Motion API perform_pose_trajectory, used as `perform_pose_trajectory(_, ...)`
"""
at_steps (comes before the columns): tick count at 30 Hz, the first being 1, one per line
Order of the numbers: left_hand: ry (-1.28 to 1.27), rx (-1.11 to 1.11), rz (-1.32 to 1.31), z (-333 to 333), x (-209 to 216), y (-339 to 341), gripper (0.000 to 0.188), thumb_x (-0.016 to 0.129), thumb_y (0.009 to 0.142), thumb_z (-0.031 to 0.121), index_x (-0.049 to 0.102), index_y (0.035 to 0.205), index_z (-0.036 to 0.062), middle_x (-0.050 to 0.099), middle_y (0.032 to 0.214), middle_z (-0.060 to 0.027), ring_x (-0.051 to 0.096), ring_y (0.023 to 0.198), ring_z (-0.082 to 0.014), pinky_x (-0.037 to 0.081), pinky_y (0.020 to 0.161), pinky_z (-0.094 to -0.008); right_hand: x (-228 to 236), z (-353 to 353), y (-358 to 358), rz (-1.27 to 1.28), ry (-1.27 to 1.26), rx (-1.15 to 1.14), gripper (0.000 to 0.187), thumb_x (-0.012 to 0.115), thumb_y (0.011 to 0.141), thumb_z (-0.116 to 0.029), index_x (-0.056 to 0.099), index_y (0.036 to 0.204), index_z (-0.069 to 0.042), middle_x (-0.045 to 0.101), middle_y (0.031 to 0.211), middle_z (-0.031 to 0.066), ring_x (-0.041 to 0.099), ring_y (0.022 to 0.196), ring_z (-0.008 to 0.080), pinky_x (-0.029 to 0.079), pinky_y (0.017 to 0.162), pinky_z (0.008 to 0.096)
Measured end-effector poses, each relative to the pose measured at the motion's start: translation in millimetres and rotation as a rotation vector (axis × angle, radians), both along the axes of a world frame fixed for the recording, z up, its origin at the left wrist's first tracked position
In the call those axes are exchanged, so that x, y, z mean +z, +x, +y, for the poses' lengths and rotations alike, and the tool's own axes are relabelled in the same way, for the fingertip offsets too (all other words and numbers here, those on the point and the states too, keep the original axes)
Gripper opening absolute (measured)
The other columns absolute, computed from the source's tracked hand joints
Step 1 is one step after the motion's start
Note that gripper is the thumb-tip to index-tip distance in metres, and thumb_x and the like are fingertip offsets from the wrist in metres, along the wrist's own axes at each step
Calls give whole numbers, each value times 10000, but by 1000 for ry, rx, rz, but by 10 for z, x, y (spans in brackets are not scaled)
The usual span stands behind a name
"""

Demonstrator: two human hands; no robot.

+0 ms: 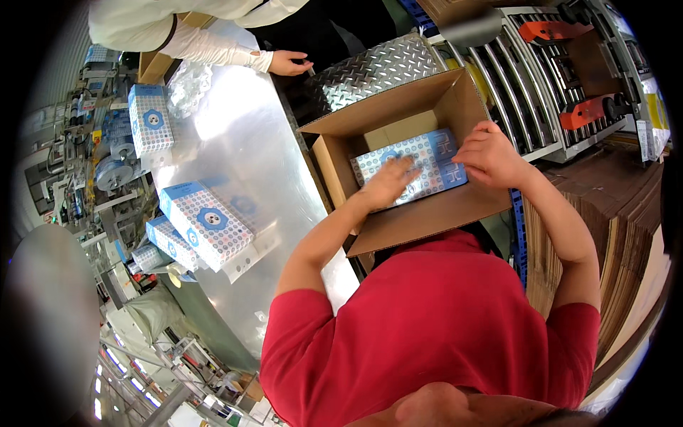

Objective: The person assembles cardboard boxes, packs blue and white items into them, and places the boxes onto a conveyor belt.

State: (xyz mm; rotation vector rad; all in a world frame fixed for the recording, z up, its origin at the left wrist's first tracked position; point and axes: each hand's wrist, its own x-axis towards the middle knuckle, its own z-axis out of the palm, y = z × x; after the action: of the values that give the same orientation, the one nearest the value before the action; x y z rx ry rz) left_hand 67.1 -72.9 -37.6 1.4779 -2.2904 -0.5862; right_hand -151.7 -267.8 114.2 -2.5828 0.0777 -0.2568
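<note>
Packs, two, blue and white (208,219): lying side by side at the table's left edge. Pack, one, matching (151,119): lying near the upper-left corner of the table (263,149). Co-worker's hand (288,62): hanging near the table's upper-right corner, apparently empty. Carton (434,219): standing open beside the table's right edge. Left hand (388,183): resting, blurred, fingers spread, on the boxed pack (431,158), which is lying inside the carton. Right hand (487,155): holding its fingers bent at that pack's right end; cannot tell whether they are pinching it. Step in hand, by judgement: seating the pack; the next move is seemingly calling for level pressure, fingers clear of the carton's right wall. Rollers (506,71): standing beyond. Cardboard stack (622,235): leaning at far right.
</note>
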Motion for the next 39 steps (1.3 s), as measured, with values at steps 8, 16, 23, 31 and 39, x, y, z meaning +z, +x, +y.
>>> perform_pose_trajectory(8,-74,1655,-911,2284,1341,2830,928,720,654,455,299,1390,77,310,1319,-355,279,1251,-474,237,1019,-542,-76,93,82,-14,-46,29,230,675,635,-101,665,864,-103,647,832,26,576,871,222,356,901,388)
perform_pose_trajectory(16,305,1979,-559,3573,1269,2700,974,738,605,404,256,1419,173,384,1328,-267,456,1147,-409,409,902,-474,83,244,185,31,-133,-25,282,654,642,-116,647,917,-57,627,832,84,563,869,266,352,909,411)
perform_pose_trajectory(23,197,1422,-213,3064,1545,1479,933,737,633,310,266,1413,110,544,1086,-255,534,1030,-407,455,839,-433,116,438,343,214,-224,-120,584,690,621,-32,520,1179,-63,449,1282,147,415,1181,355,330,986,450)
perform_pose_trajectory(31,12,1559,-549,2887,1836,2691,748,629,779,436,388,1323,-16,349,1343,-312,317,1270,-429,278,1045,-455,446,1827,2489,-113,-197,526,848,765,567,-78,410,1332,-175,338,1400,158,304,1313,315,238,1060,481)
perform_pose_trajectory(39,203,1906,-227,3627,1525,3320,863,707,653,296,305,1400,137,429,1241,-277,463,1132,-407,363,968,-440,182,2192,2997,79,-418,730,964,796,557,-143,313,1389,-204,452,1260,130,394,1210,286,219,1067,456)
